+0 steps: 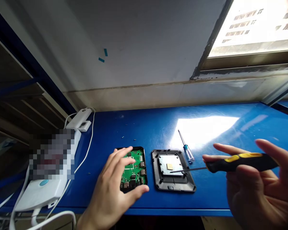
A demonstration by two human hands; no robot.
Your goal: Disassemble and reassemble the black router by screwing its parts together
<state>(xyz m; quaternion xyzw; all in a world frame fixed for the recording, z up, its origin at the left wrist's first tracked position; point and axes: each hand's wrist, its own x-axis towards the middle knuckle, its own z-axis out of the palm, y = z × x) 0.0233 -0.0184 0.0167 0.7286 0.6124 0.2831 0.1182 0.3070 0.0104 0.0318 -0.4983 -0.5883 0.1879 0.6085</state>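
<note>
From my head view, the black cover (166, 182) looks already off, lying on the counter (210, 193) with its metal plate (163, 162) facing up. Just left of it, the green circuit board (129, 172) is not out of its black shell (146, 159). My left hand (112, 182) is spread wide over that board. My right hand (256, 188) holds a yellow-and-black screwdriver (244, 162); whether its tip touches the plate, I can't tell. Small screws (134, 139) lie loose farther back.

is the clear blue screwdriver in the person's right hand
No, the clear blue screwdriver lies on the blue table, while the right hand holds a black-and-yellow screwdriver.
</note>
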